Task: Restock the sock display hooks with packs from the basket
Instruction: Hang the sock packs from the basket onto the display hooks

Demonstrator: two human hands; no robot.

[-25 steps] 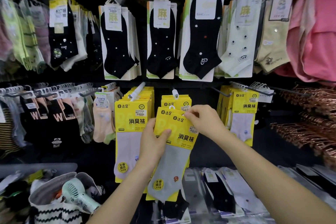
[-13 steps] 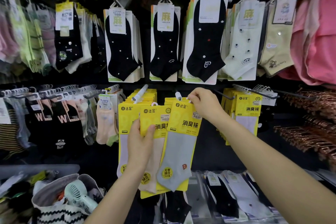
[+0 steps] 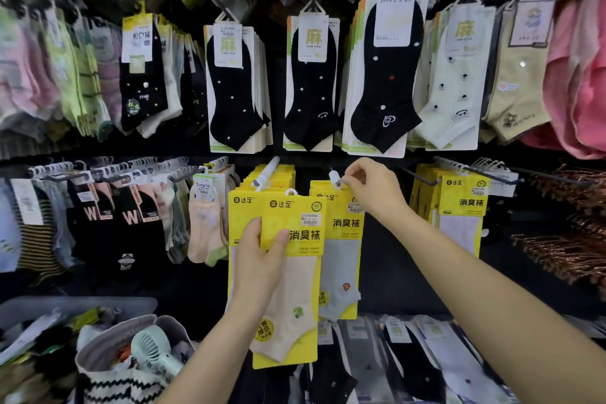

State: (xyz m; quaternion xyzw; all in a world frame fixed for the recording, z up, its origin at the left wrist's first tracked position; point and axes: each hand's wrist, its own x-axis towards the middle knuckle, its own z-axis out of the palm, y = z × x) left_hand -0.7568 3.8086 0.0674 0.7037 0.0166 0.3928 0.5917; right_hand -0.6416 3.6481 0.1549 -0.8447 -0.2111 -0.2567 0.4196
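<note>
My left hand (image 3: pixel 260 259) grips a yellow pack with a beige sock (image 3: pixel 292 275) by its left edge, in front of the lower row of hooks. My right hand (image 3: pixel 373 188) pinches the top of a yellow pack with a grey sock (image 3: pixel 341 259) at the white tip of the middle hook (image 3: pixel 335 178). Behind it hang more yellow packs on the same hook. Another hook with a white tip (image 3: pixel 267 170) to the left carries a thick stack of yellow packs (image 3: pixel 242 207). A woven basket (image 3: pixel 108 374) sits at the lower left.
Black and pale sock packs (image 3: pixel 236 92) hang on the upper row. A third stack of yellow packs (image 3: pixel 459 207) hangs at the right, copper hangers (image 3: pixel 570 239) beyond. A mint hand fan (image 3: pixel 154 351) lies in the basket. Flat sock packs (image 3: pixel 426 357) lie on the shelf below.
My right hand lifted the grey-sock pack up and away from the beige one to the middle hook's tip. My left hand kept the beige-sock pack, now apart from the grey one.
</note>
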